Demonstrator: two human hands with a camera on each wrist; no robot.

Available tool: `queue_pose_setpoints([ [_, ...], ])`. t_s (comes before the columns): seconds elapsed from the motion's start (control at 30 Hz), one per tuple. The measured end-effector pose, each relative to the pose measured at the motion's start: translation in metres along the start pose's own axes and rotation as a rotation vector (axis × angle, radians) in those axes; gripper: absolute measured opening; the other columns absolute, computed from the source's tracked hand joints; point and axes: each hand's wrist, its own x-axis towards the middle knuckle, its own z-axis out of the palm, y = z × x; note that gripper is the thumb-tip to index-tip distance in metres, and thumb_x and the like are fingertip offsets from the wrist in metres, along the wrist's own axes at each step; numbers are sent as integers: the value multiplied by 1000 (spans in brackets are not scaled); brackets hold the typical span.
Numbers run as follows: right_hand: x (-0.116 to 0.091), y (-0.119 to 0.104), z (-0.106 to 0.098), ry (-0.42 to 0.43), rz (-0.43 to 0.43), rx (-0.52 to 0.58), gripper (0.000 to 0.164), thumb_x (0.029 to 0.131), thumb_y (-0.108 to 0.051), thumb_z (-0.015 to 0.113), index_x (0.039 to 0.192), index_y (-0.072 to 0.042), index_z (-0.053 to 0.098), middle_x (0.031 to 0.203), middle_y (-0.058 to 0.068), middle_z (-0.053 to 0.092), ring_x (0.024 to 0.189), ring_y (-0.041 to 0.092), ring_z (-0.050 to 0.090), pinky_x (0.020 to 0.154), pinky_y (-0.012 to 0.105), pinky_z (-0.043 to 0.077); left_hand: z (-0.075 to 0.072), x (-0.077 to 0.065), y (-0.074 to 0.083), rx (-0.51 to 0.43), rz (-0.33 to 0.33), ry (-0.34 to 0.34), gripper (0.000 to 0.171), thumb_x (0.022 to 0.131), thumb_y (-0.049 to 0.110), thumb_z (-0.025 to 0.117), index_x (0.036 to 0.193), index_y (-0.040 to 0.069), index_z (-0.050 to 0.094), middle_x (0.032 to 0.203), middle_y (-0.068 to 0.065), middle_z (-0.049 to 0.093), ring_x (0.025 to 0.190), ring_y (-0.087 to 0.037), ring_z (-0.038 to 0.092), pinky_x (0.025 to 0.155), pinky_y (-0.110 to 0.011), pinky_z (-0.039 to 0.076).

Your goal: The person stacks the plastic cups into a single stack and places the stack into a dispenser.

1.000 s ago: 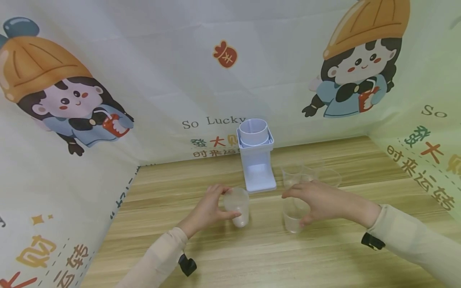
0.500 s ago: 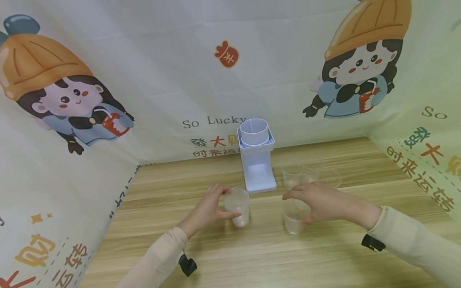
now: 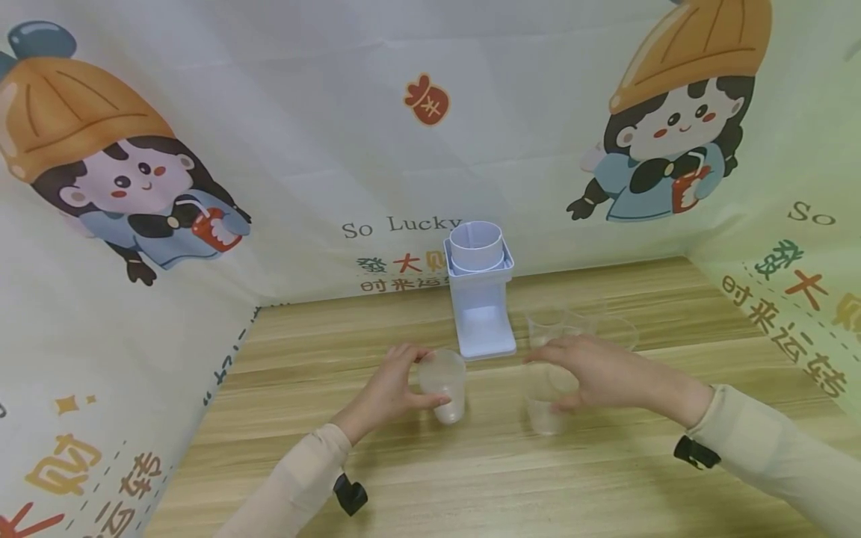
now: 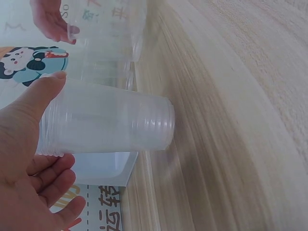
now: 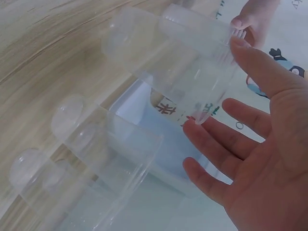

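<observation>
Low over the wooden table, my left hand grips a stack of nested translucent plastic cups near the ridged rims, thumb on one side and fingers on the other. The base of the stack points down toward the wood. To its right, my right hand holds a single clear plastic cup from above, with thumb and fingertips at opposite sides of its rim. In the right wrist view this clear cup overlaps the stack behind it. The palm of the right hand stays off the cup.
A pale lilac stand with a round open cylinder on top stands behind and between the hands. Several more clear cups stand beyond the right hand, partly hidden by it. Printed cloth walls the table's back and sides.
The right thumb and fingertips have shifted slightly left with the clear cup, which looks blurred now. The left hand and its stack have stayed in place.
</observation>
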Motion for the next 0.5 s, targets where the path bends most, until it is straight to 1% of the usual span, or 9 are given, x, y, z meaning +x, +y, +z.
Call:
queue_pose_setpoints([
  [0.13, 2, -1, -2, 28, -3, 43, 65, 81, -40, 79, 136, -14, 58, 130, 11, 66, 119, 34, 62, 100, 53, 50, 0, 0, 0, 5, 0, -1, 71, 71, 33, 89, 127, 2, 59, 126, -11, 61, 123, -29, 50, 106, -46, 47],
  [0.33, 9, -2, -5, 61, -10, 64, 68, 81, -42, 79, 136, -8, 57, 133, 14, 64, 121, 36, 62, 102, 54, 49, 0, 0, -1, 2, 3, -1, 71, 71, 34, 89, 127, 4, 59, 127, -9, 61, 123, -28, 50, 105, -46, 47],
  [0.43, 14, -2, -6, 91, -28, 67, 68, 80, -42, 79, 134, -7, 58, 133, 14, 65, 120, 36, 63, 101, 53, 50, 0, 0, -1, -2, 7, 2, 71, 71, 34, 89, 128, 5, 59, 126, -9, 61, 122, -27, 50, 105, -46, 47],
  [0.5, 17, -3, -7, 111, -34, 62, 69, 79, -42, 80, 134, -7, 59, 130, 14, 67, 115, 34, 65, 99, 52, 52, 0, 0, 0, -6, 7, 2, 70, 71, 34, 89, 128, 5, 59, 127, -9, 61, 122, -27, 50, 105, -46, 47],
])
